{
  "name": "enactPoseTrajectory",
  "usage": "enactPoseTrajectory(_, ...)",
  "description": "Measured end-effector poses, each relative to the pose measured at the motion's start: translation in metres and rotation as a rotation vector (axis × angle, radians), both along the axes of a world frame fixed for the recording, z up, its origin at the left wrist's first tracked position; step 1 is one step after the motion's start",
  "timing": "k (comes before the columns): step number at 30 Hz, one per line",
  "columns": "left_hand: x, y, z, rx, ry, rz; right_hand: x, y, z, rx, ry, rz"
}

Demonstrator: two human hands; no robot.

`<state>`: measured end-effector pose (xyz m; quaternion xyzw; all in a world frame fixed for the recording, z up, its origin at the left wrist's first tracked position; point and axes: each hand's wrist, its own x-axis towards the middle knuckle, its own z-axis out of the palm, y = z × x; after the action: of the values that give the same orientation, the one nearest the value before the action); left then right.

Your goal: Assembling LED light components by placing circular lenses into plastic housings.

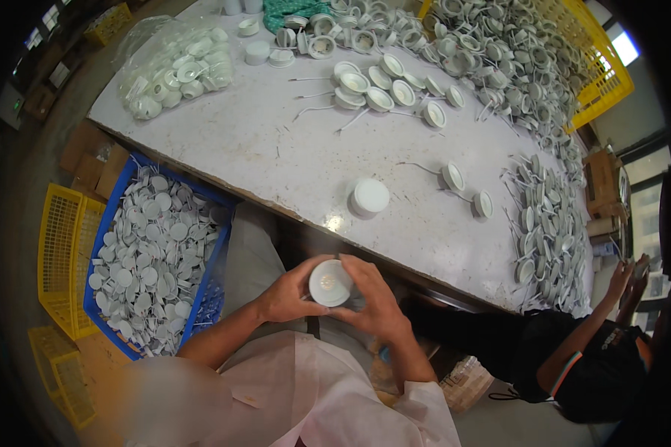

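Observation:
Between my two hands, in front of the table edge, is a round white lamp housing (330,283), its open face turned up. My left hand (283,296) curls round its left side. From the right, my right hand (374,299) closes on it with fingers along the rim. Just beyond, on the white tabletop (276,164), stands a short white round piece (370,197). Two small white lamps with wire leads (452,176) lie to its right, and a cluster of similar wired lamps (379,89) lies farther back.
A blue crate (95,277) full of white round parts stands at left, beside yellow crates (56,249). A clear bag of white rings (179,71) sits at the back left. Heaped lamps (492,52) spill near a yellow basket (600,89). Another person (581,365) is at the right.

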<state>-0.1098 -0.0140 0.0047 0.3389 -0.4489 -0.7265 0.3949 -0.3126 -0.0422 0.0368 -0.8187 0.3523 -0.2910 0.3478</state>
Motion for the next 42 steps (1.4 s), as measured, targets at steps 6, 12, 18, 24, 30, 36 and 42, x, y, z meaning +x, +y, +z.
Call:
enactPoseTrajectory(6, 0.026, 0.017, -0.029, 0.078, 0.077, 0.182, -0.019, -0.087, -0.048, 0.321, -0.245, -0.694)
enactPoseTrajectory(12, 0.026, 0.017, -0.033, 0.092, 0.019, 0.21, -0.005, -0.128, -0.047, 0.343, -0.003, -0.751)
enactPoseTrajectory(18, 0.028, 0.013, -0.043, 0.088, 0.003, 0.208, -0.008, -0.13, -0.047, 0.464, -0.188, -0.7)
enactPoseTrajectory(24, 0.029, 0.01, -0.046, 0.084, -0.023, 0.198, -0.013, -0.13, -0.05, 0.588, -0.332, -0.705)
enactPoseTrajectory(30, 0.027, 0.012, -0.05, 0.076, 0.01, 0.239, -0.014, -0.125, -0.051, 0.576, -0.425, -0.733)
enactPoseTrajectory(36, 0.024, 0.013, -0.043, 0.073, -0.017, 0.254, -0.032, -0.113, -0.052, 0.684, -0.654, -0.76)
enactPoseTrajectory(42, 0.015, 0.008, -0.038, 0.13, 0.061, 0.276, -0.03, -0.088, -0.05, 0.772, -0.834, -0.697)
